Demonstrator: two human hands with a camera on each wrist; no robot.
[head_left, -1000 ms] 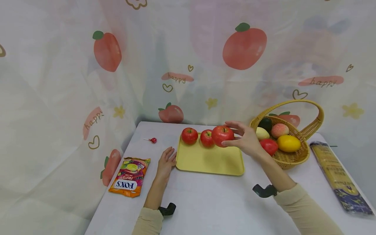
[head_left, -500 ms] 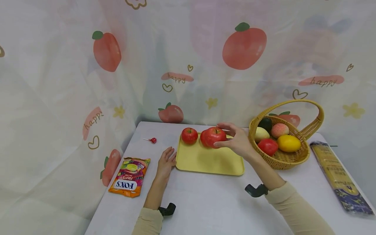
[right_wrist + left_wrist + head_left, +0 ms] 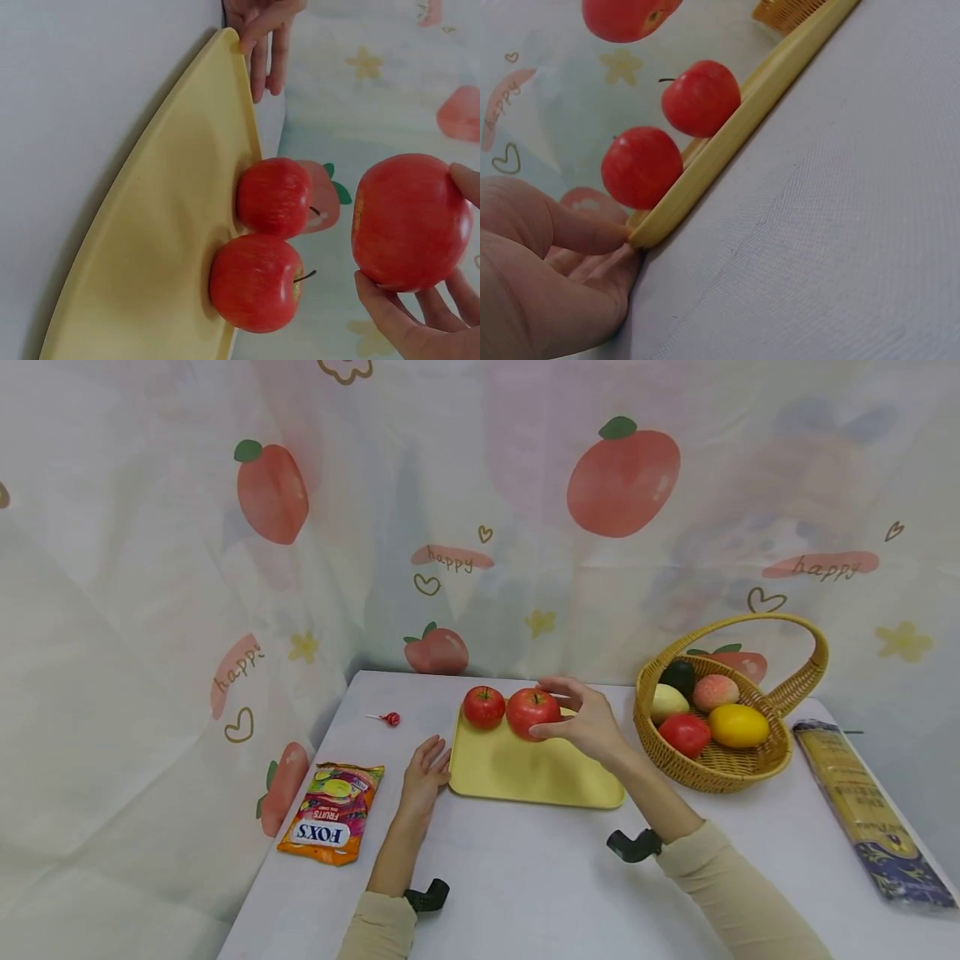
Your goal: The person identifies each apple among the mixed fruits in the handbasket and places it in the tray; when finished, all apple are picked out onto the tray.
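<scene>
My right hand (image 3: 588, 727) grips a red apple (image 3: 533, 714) between thumb and fingers above the yellow tray (image 3: 536, 768). In the right wrist view this apple (image 3: 411, 223) hangs clear of two others (image 3: 274, 196) (image 3: 256, 283) that rest near the tray's far edge. From the head, one resting apple (image 3: 483, 707) shows at the tray's far left; the held one hides the second. At the tray's left side, my left hand (image 3: 423, 781) has its fingers extended. The left wrist view shows this hand's (image 3: 547, 277) thumb touching the tray's corner (image 3: 649, 234).
A wicker basket (image 3: 720, 772) of fruit, with a tall handle, stands right of the tray. Beyond it lies a long packet (image 3: 870, 810). Left of the tray are a lollipop (image 3: 391, 718) and a candy bag (image 3: 332, 810). A printed curtain (image 3: 525, 485) hangs behind the table.
My right hand has moved left with the apple, from the tray's right part to in front of the second resting apple. My left hand has stayed in place.
</scene>
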